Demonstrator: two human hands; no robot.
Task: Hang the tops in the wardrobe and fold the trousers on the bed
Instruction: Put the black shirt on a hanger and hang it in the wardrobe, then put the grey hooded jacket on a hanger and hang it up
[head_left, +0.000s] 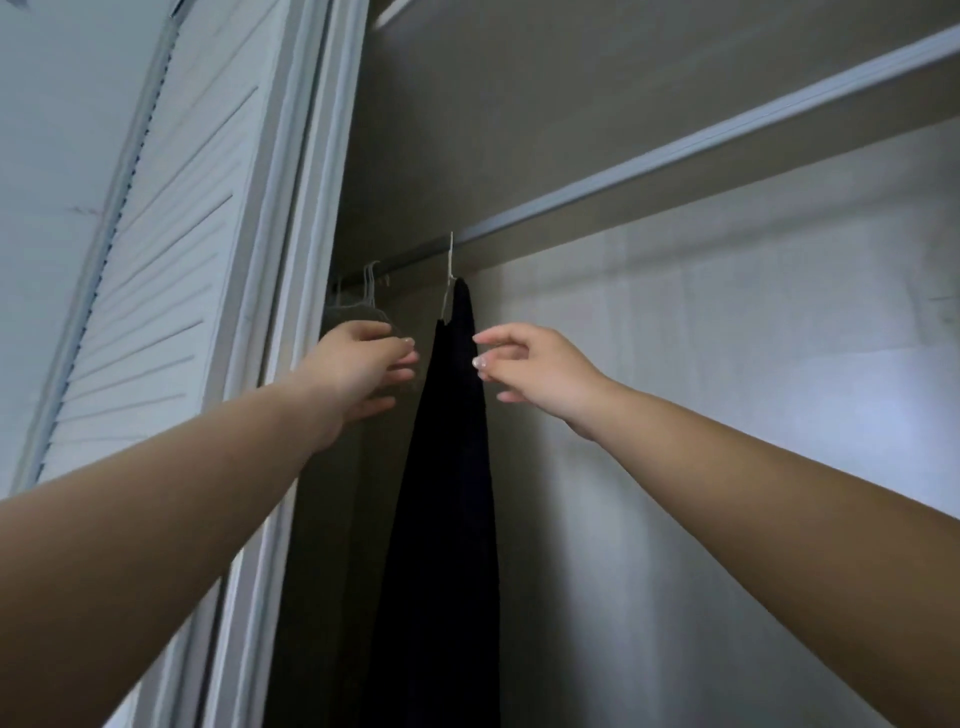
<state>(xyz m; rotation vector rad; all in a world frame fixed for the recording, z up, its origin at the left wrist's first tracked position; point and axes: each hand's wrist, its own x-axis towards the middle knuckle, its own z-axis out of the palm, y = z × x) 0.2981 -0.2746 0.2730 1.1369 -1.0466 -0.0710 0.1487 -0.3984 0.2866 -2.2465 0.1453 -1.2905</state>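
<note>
Two bare forearms reach up and in from the bottom corners, converging on the wardrobe opening. Left hand (363, 366) is raised just left of the dark top (452, 467), fingers loosely curled, pressed in among grey-green garments (358, 314) at the left end; whether it grips any fabric, cannot tell, the fingertips sit partly behind the cloth edge. Right hand (535, 374) is just right of the dark top, fingers spread and relaxed, thumb and index tips near the shoulder edge of the fabric, not pinching, holding nothing. Dark top hangs between the hands, edge-on to the camera, a long narrow drape, matte navy-black, soft looking, widening downward and running out of the bottom of the frame. It sits on a thin pale hanger (449, 275) whose hook goes up to the rail (415, 265); the rail itself is mostly hidden under the shelf lip. A few more thin wire-like hanger hooks (370, 283) cluster further left on the rail, tight against the frame. Left side is cramped: white louvred door (156, 260), slatted, folded open, and smooth white door frame (306, 208) close beside the left hand. Right of the dark top is wide open room, only the plain pale back wall (727, 364), flat, slightly mottled. Above, a long straight shelf edge (701, 140), pale grey, runs diagonally up to the right.
</note>
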